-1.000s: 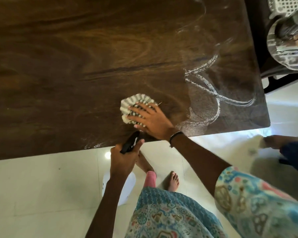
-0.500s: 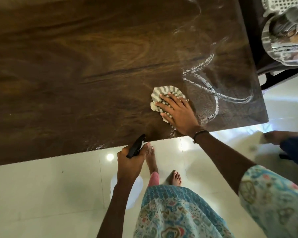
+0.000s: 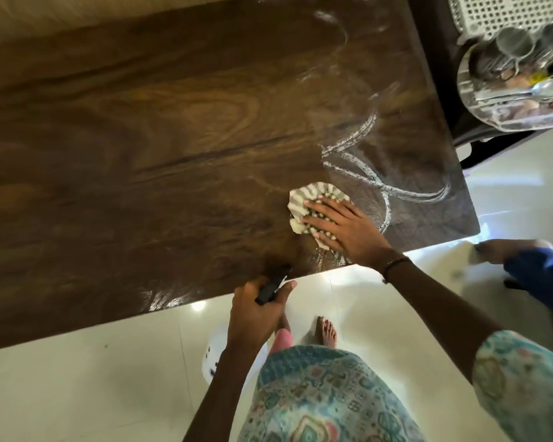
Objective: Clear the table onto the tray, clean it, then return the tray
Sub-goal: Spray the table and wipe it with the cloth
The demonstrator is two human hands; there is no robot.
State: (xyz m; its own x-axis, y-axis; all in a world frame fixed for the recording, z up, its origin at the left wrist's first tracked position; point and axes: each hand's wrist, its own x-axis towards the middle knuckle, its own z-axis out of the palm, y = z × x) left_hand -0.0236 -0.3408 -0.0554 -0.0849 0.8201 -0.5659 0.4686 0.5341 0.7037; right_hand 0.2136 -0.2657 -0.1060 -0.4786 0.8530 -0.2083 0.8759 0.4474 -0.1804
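Pressing flat on a striped cloth, the right hand has its fingers straight and slightly spread, palm down, so the cloth bunches out in pleats ahead of the fingertips. The cloth lies on the dark wooden table, near its front edge and toward the right end. Just beyond the cloth, white soapy streaks loop across the wood, and thinner wet smears run up toward the far edge. A dark band circles the right wrist. The left hand is below the table's front edge, over the floor, its fingers and thumb curled round the black head of a spray bottle; the bottle's white body shows under the forearm, and its nozzle tip sits at the table edge. At the upper right, off the end of the table, a round steel tray rests on a dark chair; it holds steel cups and a spoon, with other bits too blurred to tell. A white lattice basket lies behind the tray. Bare feet stand on the pale tiled floor, and a patterned blue-green dress fills the bottom edge. At the right, part of another person in a blue sleeve is partly out of view.
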